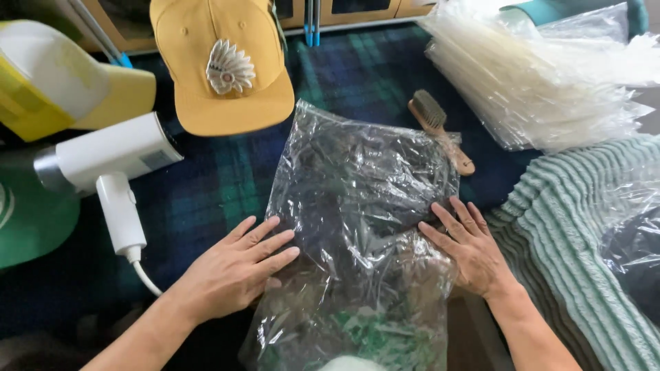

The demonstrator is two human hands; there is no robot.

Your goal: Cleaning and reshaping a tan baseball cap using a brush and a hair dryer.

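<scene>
Crinkling clear plastic bag (pixel 357 206), dark contents.

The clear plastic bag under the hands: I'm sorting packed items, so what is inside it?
The clear plastic bag holds something dark, with a green and white patch near its lower end. Creases and glare hide what it is. The left hand and right hand press flat on it.
</scene>
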